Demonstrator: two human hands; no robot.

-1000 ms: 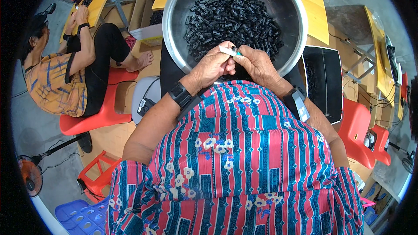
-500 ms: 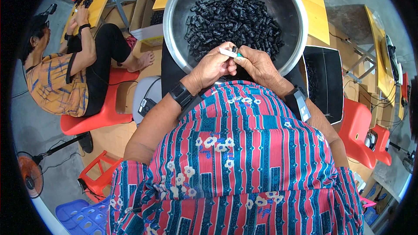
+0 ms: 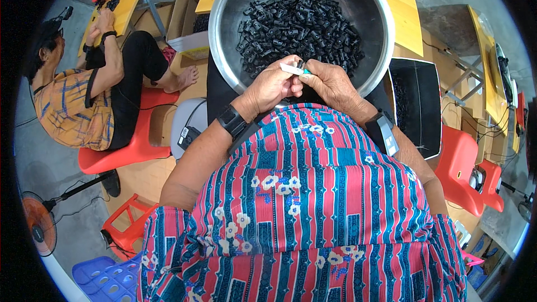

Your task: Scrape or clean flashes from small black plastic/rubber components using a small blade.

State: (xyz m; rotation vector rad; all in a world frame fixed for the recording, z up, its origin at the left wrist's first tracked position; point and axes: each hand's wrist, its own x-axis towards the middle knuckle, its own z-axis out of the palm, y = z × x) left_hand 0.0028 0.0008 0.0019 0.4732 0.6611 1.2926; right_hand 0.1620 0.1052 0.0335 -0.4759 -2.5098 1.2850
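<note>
Both forearms rise from the lower edge toward twelve o'clock, elbows bent outward. Left hand [image 3: 272, 85] and right hand [image 3: 330, 83] meet at centre, fingertips [image 3: 296, 72] pinched together. Each wrist bears a dark band, at eight and four o'clock of the hands.

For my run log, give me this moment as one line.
left hand: holds small white piece | right hand: pinches small black part against it | below: metal bowl of black parts
</note>
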